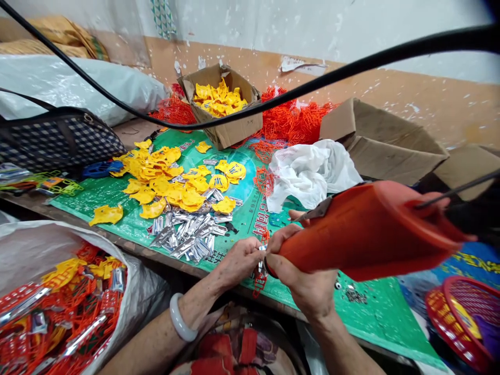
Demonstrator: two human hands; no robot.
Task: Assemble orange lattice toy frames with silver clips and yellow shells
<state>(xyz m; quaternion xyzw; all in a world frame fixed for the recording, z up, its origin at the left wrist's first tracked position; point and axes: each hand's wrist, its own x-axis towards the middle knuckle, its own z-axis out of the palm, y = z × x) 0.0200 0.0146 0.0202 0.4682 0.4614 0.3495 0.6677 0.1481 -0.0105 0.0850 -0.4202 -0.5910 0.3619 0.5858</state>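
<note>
My right hand (310, 286) is wrapped round the front end of a corded orange electric screwdriver (351, 234), its tip pointing at my left hand. With thumb and fingers pinched, my left hand (240, 260) holds a small silver part (262, 266) against an orange piece, right at the tool's tip. Most of that part is hidden by my fingers. Left of my hands, a pile of silver parts (191, 232) lies on the green sheet. Behind it are heaped yellow plastic pieces (156, 172), some with dark printing.
A cardboard box (238, 130) of yellow pieces stands at the back, beside orange netting (292, 120). A white bag (312, 169) and an open carton (394, 146) are at right. A sack (144, 281) with mixed pieces stands lower left. Small screws (355, 296) lie right; a black cable (242, 117) crosses overhead.
</note>
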